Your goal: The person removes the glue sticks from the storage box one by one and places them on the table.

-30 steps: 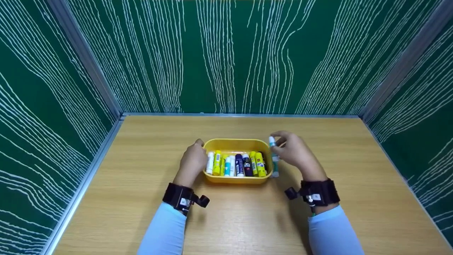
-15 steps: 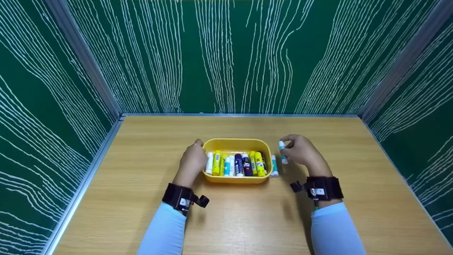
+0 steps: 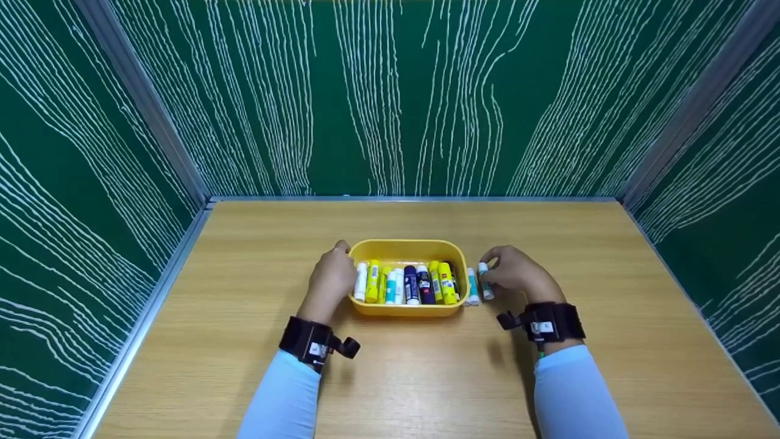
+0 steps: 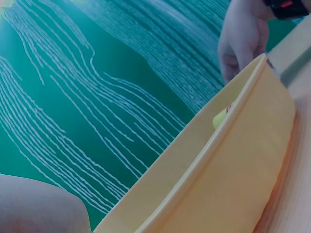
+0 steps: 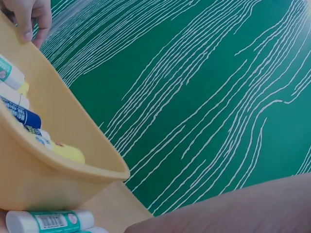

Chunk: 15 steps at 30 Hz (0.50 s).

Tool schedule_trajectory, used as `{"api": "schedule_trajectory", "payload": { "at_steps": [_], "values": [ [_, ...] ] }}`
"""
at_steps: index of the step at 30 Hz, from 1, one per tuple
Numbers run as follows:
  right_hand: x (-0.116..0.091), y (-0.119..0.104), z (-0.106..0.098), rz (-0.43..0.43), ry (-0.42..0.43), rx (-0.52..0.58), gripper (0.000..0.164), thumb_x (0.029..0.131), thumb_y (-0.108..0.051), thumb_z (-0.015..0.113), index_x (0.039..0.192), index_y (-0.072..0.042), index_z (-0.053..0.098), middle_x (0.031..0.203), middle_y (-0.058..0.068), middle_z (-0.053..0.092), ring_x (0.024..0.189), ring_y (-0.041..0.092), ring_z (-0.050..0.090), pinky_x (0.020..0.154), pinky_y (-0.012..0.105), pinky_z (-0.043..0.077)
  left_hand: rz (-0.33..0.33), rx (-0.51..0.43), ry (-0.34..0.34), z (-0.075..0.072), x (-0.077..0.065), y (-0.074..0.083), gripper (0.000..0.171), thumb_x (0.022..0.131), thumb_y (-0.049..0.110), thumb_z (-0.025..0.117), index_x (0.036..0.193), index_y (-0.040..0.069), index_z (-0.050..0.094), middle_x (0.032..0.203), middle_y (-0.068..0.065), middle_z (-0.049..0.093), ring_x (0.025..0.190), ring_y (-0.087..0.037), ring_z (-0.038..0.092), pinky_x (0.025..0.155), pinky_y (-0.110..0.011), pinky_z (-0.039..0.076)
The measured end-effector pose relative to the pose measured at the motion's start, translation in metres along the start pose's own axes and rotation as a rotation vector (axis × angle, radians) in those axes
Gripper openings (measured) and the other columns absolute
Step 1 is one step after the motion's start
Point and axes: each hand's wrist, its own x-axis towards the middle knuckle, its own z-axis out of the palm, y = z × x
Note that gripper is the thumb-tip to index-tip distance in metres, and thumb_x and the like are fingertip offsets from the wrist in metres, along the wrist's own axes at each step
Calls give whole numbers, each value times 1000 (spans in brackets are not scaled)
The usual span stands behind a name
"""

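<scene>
In the head view a yellow plastic bin (image 3: 408, 310) holds a row of glue sticks (image 3: 410, 285) in white, yellow, teal and dark blue. My left hand (image 3: 332, 274) grips the bin's left rim; its fingers also show over the rim in the right wrist view. To the right of the bin, my right hand (image 3: 517, 272) pinches a white-and-teal glue stick (image 3: 486, 286) by its upper end, low at the table. Another white-and-teal glue stick (image 3: 473, 288) lies between it and the bin's right wall. The right fingertips are partly hidden behind the hand.
The wooden table (image 3: 390, 378) runs back to green panels (image 3: 372, 97) with white wavy lines. Grey metal edging (image 3: 390, 198) borders it at the back and sides. Each wrist wears a black strap (image 3: 551, 323) with a small camera.
My right hand has moved from the bin's right rim outward to the right, then down toward the table, carrying the glue stick. The left hand and bin have stayed put.
</scene>
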Motion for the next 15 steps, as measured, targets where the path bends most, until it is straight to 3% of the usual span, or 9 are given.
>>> {"api": "schedule_trajectory", "payload": {
  "at_steps": [8, 15],
  "values": [
    [4, 2, 8, 7, -38, 5, 43, 103, -16, 79, 143, -5, 69, 124, 21, 74, 97, 30, 74, 83, 34, 64, 0, -15, 2, -1, -1, 0, 39, 121, 18, 50, 156, 6, 57, 143, -20, 75, 124, -33, 77, 105, -50, 64],
    [1, 1, 11, 65, -52, 144, 40, 110, -16, 71, 148, -5, 66, 133, 20, 70, 111, 34, 70, 88, 35, 64, 14, -7, 4, -1, 0, 0, 41, 120, 17, 50, 159, 5, 57, 145, -20, 74, 128, -32, 75, 108, -50, 62]
  ]
}}
